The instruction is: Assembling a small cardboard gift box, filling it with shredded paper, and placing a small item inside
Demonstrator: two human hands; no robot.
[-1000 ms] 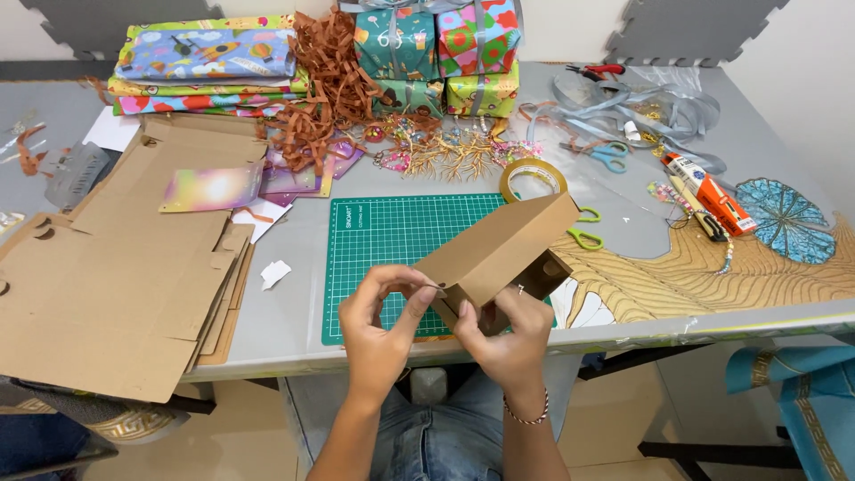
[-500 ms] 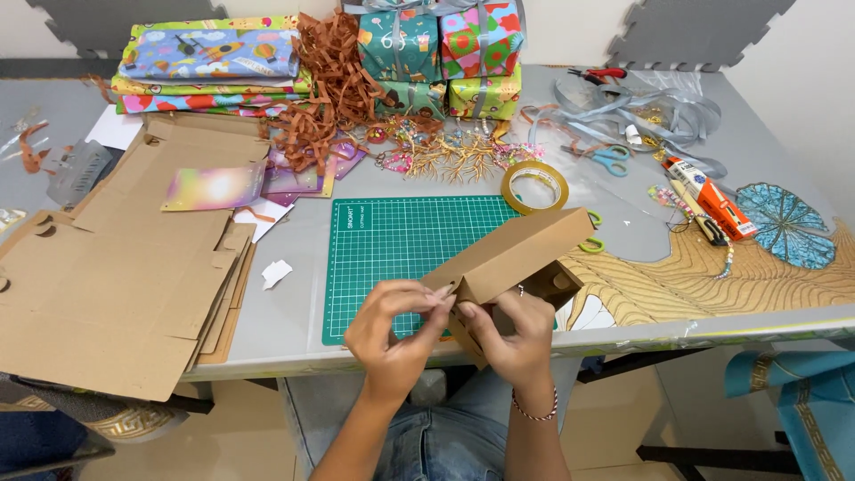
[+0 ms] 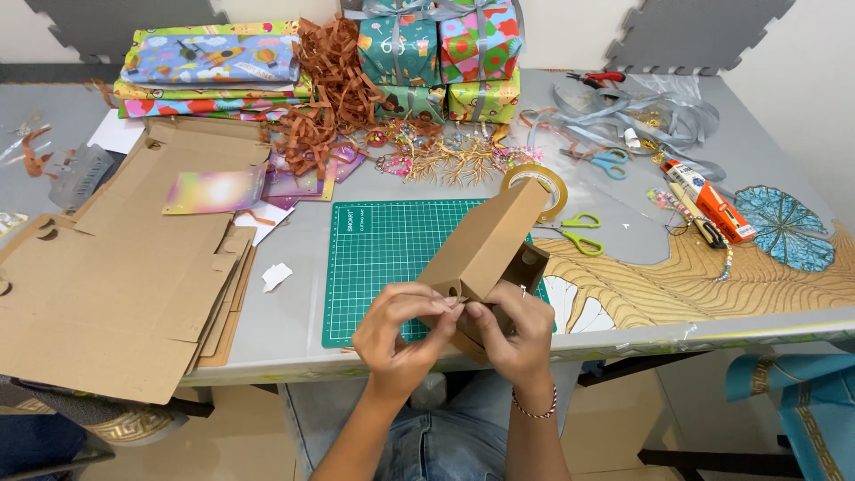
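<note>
The left hand (image 3: 403, 325) is closed in a pinch grip on the near end of the brown cardboard box (image 3: 488, 242), at the front edge of the worktop (image 3: 294, 325). The right hand (image 3: 512, 331) grips the same end from the other side; both hands are equally near. The box's long axis rises from the grip toward the far right, over the green cutting mat (image 3: 383, 245).

Two scissors (image 3: 609, 163) (image 3: 581, 232), one tape roll (image 3: 537, 188), one cutting mat (image 3: 383, 249)
</note>
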